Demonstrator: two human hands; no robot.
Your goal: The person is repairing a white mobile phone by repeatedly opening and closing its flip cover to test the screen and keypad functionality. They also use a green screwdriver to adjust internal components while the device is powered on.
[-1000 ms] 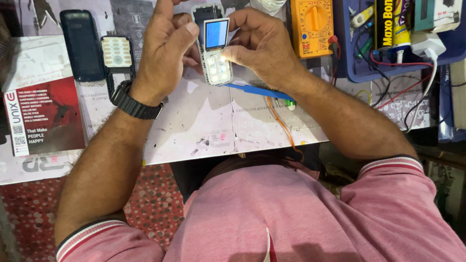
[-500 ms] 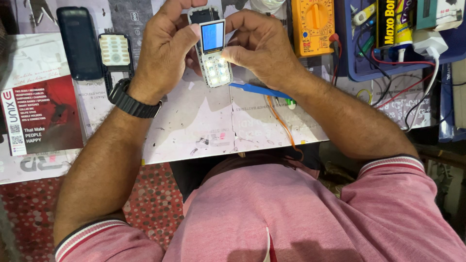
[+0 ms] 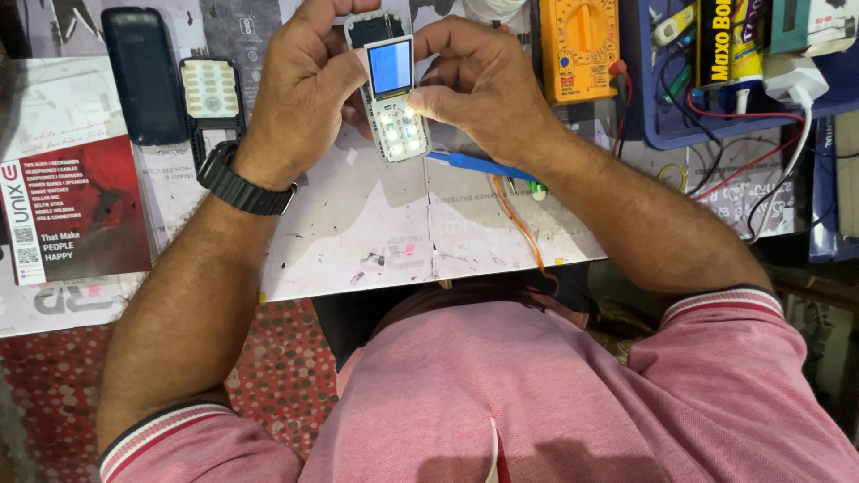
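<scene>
Both of my hands hold a small opened keypad phone [image 3: 395, 103] above the work table. Its screen glows blue and its bare white keypad board is lit. My left hand [image 3: 302, 85], with a black watch on the wrist, grips the phone's left side. My right hand [image 3: 488, 85] holds the right side, thumb pressed on the keypad area. A dark phone part [image 3: 376, 27] sticks out just behind the top of the held phone.
A black phone back cover [image 3: 143, 76] and a keypad frame [image 3: 211, 98] lie at the far left. A blue tool [image 3: 479, 165] lies under my right wrist. An orange multimeter [image 3: 580, 45], a blue tray [image 3: 649, 107] with glue tubes and wires stand at the right.
The phone and both hands have shifted slightly up and away from me. The grip is the same.
</scene>
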